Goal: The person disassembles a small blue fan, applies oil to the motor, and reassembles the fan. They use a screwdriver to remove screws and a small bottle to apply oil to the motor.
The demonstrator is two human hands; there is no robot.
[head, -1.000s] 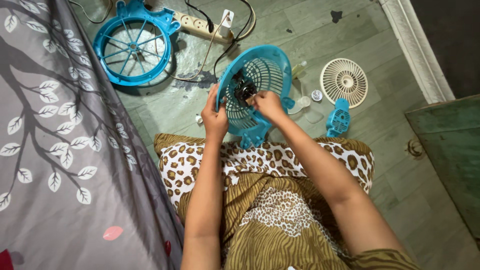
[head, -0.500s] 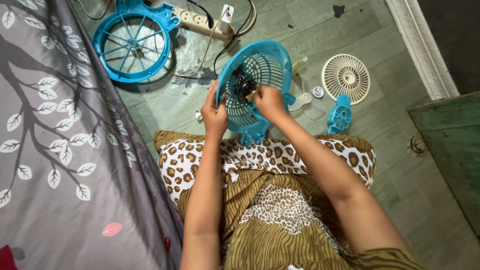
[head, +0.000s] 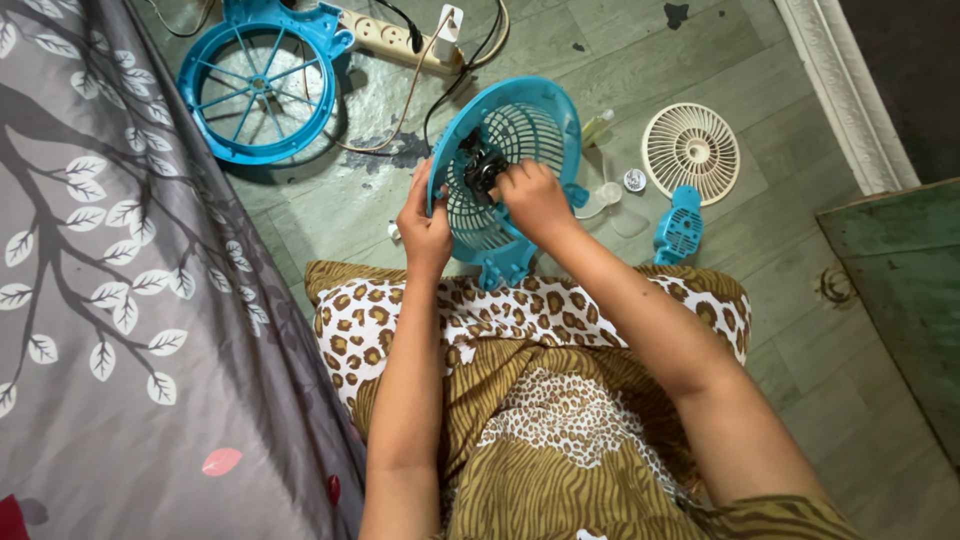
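- A person sat on the floor, seen from above, both bare arms reaching away from the body over a leopard-print cushion (head: 400, 305).
- The left hand (head: 425, 225) gripped the left rim of a blue fan grille (head: 520, 130), fingers curled tight around the edge, holding it tilted up off the floor.
- The right hand (head: 535, 195) rested on the grille's inner face, fingers pinched narrowly at a small black part (head: 480, 170) near its centre.
- The grille stood just beyond the cushion, in the middle of the scene.
- Far left lay a second blue fan frame (head: 255, 85) with spokes; beside it, a white power strip (head: 400, 35) with cables.
- To the right lay a white round grille (head: 692, 152) and a small blue piece (head: 680, 225).
- A grey leaf-patterned cloth (head: 110, 300) covered the left side.
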